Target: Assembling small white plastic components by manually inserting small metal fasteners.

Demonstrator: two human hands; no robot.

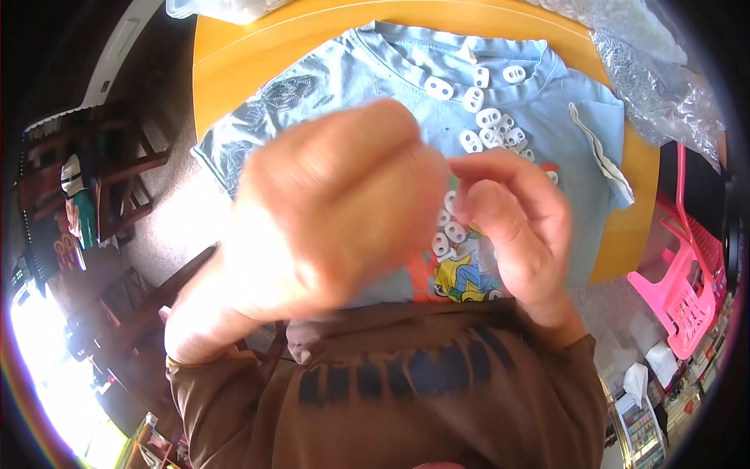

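A light-blue T-shirt (531, 109) with a coloured cartoon print is spread on the table. White oval plastic pieces with two holes (439, 87) are scattered down it from the collar to the print. My left hand (336, 203), large and blurred, is raised over the shirt's middle and curled like a fist; its fingertips are hidden. Close beside it, my right hand (527, 223) has its thumb and forefinger bent together in a pinch. What either hand holds, if anything, I cannot make out. Several white pieces show between the hands.
The shirt lies on a yellow-brown wooden table (625, 246). A clear plastic container (234, 8) with white pieces stands at the far left edge. Crinkled clear plastic (664, 86) lies at the far right. A pink plastic chair (687, 301) is right of the table, dark wooden furniture (117, 180) at left.
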